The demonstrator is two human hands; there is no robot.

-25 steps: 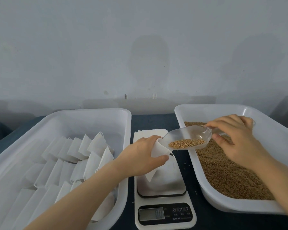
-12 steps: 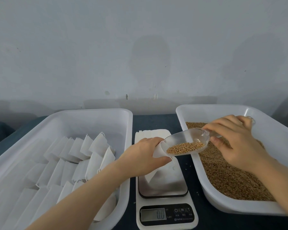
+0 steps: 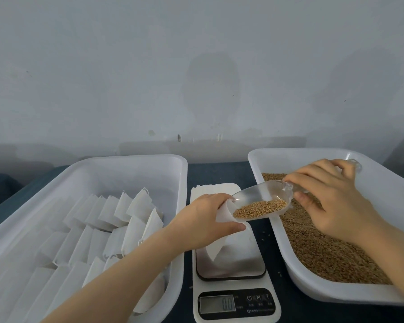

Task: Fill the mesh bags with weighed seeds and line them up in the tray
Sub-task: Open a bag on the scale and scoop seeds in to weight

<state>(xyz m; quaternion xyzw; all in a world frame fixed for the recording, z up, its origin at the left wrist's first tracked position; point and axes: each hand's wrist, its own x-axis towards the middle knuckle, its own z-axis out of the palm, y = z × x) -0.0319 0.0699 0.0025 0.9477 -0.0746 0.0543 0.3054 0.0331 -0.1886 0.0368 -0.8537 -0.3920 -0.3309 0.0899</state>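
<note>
My left hand (image 3: pixel 204 221) grips the mouth of a white mesh bag (image 3: pixel 229 241) that stands on the platform of a small digital scale (image 3: pixel 233 306). My right hand (image 3: pixel 331 201) holds a clear plastic scoop (image 3: pixel 261 201) by its handle. The scoop carries brown seeds and its tip rests at the bag's opening. A white tray (image 3: pixel 373 292) on the right holds a bed of seeds (image 3: pixel 324 250). A white tray (image 3: pixel 177 173) on the left holds several rows of white mesh bags (image 3: pixel 112 220).
A flat stack of white bags (image 3: pixel 216 188) lies behind the scale. A few loose seeds (image 3: pixel 265 235) lie on the dark table between scale and seed tray. A grey wall rises just behind the trays.
My right hand has carried the scoop leftward and lower, from above the seed tray's edge to the bag's mouth. My left hand keeps its hold on the bag.
</note>
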